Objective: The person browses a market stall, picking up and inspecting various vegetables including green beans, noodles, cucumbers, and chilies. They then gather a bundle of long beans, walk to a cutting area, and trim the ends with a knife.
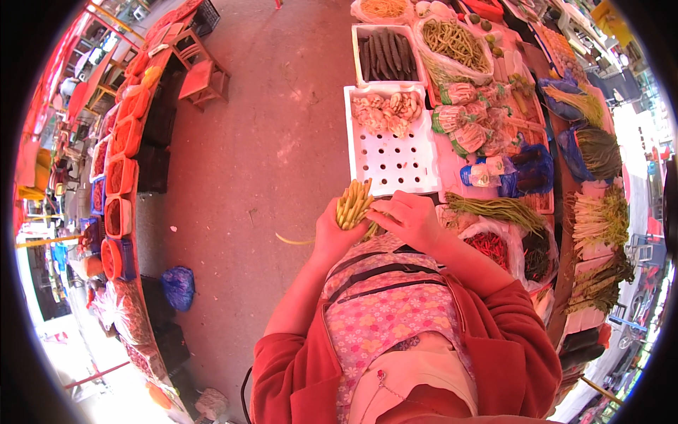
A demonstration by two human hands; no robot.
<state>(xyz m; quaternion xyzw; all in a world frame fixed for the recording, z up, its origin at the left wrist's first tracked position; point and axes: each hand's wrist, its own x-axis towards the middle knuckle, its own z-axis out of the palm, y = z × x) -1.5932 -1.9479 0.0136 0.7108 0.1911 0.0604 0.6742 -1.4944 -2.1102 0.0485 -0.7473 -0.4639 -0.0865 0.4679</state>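
Note:
My left hand (pixel 337 228) is wrapped around a bunch of yellow-green vegetable stems (pixel 354 206), perhaps garlic scapes, held upright in front of my apron (pixel 381 312). The cut ends stick up above the fist. One long stem (pixel 294 240) trails out to the left, past my wrist. Against the right side of the bunch, my right hand (pixel 408 217) has its thumb and fingertips pinched together on the stems. Whatever lies inside that pinch is mostly hidden. Just beyond both hands stands a white foam crate (pixel 394 177) with a pierced bottom and pale mushrooms (pixel 389 111) at its far end.
Along the right runs a vegetable stall with dark cucumber-like vegetables (pixel 386 55), green beans (pixel 455 45), bagged mushrooms (pixel 471 116), long beans (pixel 492 209) and red chillies (pixel 486 249). Left, past the concrete floor (pixel 243 159), are a wooden chair (pixel 204 77), goods tubs (pixel 119 175) and a blue bag (pixel 178 288).

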